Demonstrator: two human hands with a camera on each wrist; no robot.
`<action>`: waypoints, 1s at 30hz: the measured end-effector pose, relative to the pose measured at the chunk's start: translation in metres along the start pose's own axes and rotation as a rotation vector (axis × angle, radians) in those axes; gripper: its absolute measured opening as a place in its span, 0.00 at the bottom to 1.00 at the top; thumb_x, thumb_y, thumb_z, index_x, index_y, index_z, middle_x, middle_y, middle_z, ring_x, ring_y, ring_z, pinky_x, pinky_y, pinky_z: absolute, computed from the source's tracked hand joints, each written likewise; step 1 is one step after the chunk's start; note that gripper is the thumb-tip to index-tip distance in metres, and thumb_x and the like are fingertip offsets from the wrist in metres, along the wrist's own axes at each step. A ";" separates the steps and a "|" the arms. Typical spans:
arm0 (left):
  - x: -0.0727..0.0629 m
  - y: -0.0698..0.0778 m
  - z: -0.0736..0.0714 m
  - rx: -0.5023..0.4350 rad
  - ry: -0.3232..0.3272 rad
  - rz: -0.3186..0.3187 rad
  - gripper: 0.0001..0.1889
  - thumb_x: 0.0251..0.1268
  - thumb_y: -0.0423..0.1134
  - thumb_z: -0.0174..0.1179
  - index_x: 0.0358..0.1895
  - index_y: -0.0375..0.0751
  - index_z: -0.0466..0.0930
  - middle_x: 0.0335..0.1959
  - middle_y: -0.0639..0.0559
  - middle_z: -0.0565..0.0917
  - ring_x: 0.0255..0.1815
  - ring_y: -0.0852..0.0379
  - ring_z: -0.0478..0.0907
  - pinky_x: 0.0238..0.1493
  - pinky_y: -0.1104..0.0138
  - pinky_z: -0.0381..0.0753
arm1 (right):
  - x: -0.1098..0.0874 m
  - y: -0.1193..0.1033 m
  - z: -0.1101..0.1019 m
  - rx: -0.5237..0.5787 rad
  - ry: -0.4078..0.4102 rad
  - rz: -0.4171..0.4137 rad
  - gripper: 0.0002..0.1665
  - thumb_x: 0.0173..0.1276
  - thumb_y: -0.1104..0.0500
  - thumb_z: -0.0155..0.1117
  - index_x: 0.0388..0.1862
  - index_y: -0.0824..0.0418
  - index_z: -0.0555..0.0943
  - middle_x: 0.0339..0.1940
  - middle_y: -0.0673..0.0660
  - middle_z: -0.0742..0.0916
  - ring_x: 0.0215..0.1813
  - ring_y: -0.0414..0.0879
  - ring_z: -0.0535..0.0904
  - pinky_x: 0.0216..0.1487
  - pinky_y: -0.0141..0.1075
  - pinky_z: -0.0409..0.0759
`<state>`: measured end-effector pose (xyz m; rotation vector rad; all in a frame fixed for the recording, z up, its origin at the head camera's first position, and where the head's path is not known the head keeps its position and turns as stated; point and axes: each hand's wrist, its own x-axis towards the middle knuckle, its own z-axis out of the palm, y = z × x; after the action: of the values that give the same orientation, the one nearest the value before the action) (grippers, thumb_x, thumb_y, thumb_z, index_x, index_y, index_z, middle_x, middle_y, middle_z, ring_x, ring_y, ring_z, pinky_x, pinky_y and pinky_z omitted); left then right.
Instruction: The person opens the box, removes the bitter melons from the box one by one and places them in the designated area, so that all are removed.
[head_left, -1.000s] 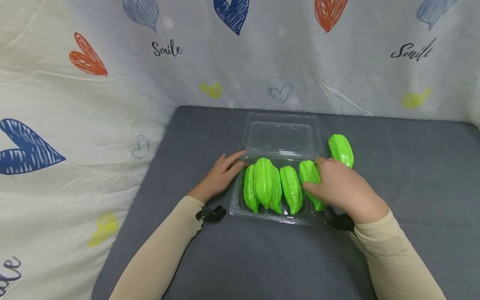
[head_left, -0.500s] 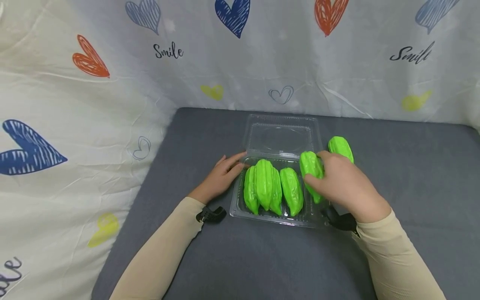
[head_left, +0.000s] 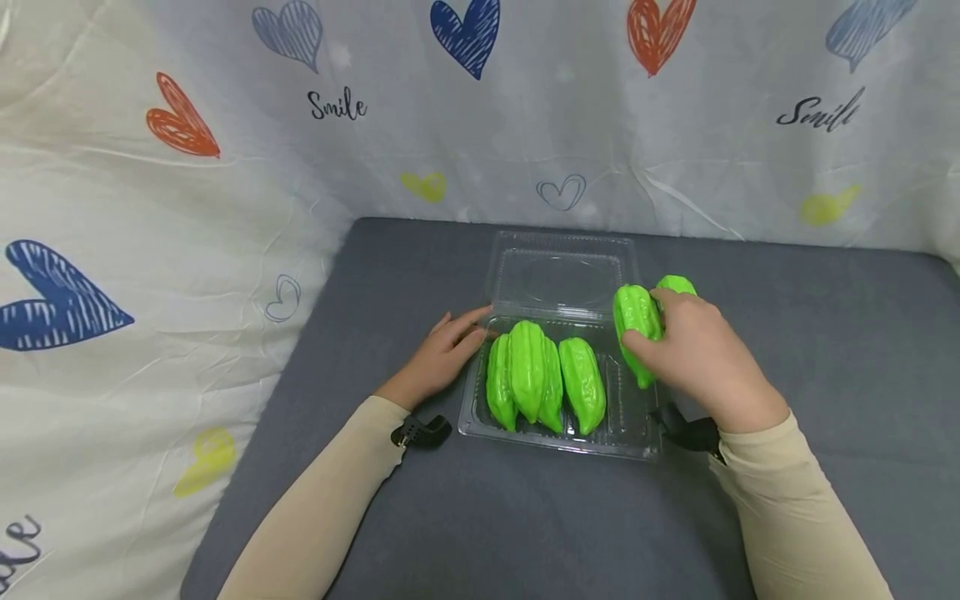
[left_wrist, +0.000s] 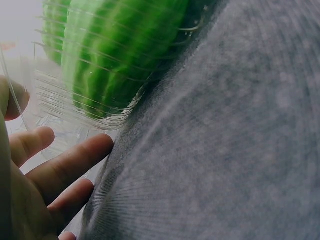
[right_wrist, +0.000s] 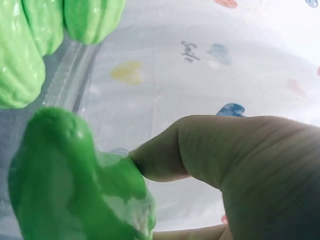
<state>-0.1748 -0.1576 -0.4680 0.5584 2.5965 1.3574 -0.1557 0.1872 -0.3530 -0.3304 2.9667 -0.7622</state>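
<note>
In the head view my right hand (head_left: 708, 358) grips a glossy green ridged gourd (head_left: 636, 317) between thumb and fingers, over the right end of a clear plastic clamshell box (head_left: 555, 447). The right wrist view shows the thumb pressed on this gourd (right_wrist: 55, 175). Several similar gourds (head_left: 582, 385) lie in the left and middle of the box, one on top of others. My left hand (head_left: 435, 362) rests at the box's left edge with its fingers extended; the left wrist view shows these fingers (left_wrist: 75, 157) beside the clear wall. Another gourd (head_left: 677, 284) is partly hidden behind my right hand.
The clear lid (head_left: 562, 275) lies folded back behind the box. Everything stands on a table with a dark grey cloth (head_left: 525, 525). A white curtain (head_left: 495, 142) with printed hearts hangs at the back and left.
My right hand has lifted the gourd from the box's right part and moved it back and to the right, toward the gourd outside the box. My left hand stays in place.
</note>
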 end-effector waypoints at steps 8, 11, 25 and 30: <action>0.001 -0.002 0.000 -0.005 0.000 0.000 0.27 0.89 0.50 0.44 0.83 0.48 0.62 0.64 0.47 0.86 0.72 0.48 0.77 0.87 0.50 0.31 | 0.003 0.014 -0.004 0.012 0.065 0.023 0.24 0.70 0.51 0.65 0.57 0.67 0.80 0.33 0.59 0.80 0.38 0.56 0.76 0.34 0.42 0.73; 0.001 -0.002 0.000 -0.009 -0.001 -0.001 0.28 0.89 0.50 0.44 0.83 0.48 0.62 0.64 0.47 0.85 0.72 0.48 0.77 0.87 0.50 0.31 | 0.005 0.019 -0.007 0.016 0.067 0.046 0.33 0.70 0.51 0.64 0.67 0.70 0.76 0.35 0.61 0.82 0.39 0.56 0.77 0.34 0.42 0.74; 0.000 -0.002 0.001 0.000 0.015 -0.002 0.27 0.89 0.50 0.44 0.83 0.49 0.62 0.64 0.48 0.86 0.71 0.49 0.78 0.87 0.51 0.31 | 0.009 0.039 -0.019 0.043 0.097 0.111 0.43 0.73 0.48 0.63 0.75 0.77 0.68 0.49 0.74 0.84 0.49 0.65 0.79 0.46 0.60 0.78; 0.001 -0.003 0.001 0.005 0.010 -0.003 0.27 0.89 0.51 0.44 0.83 0.50 0.62 0.64 0.49 0.86 0.71 0.49 0.77 0.87 0.51 0.31 | 0.009 0.044 -0.022 0.048 0.118 0.130 0.42 0.75 0.48 0.61 0.75 0.78 0.68 0.51 0.76 0.83 0.52 0.68 0.79 0.49 0.64 0.78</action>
<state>-0.1757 -0.1582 -0.4704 0.5494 2.6087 1.3567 -0.1758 0.2334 -0.3550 -0.0922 3.0352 -0.8641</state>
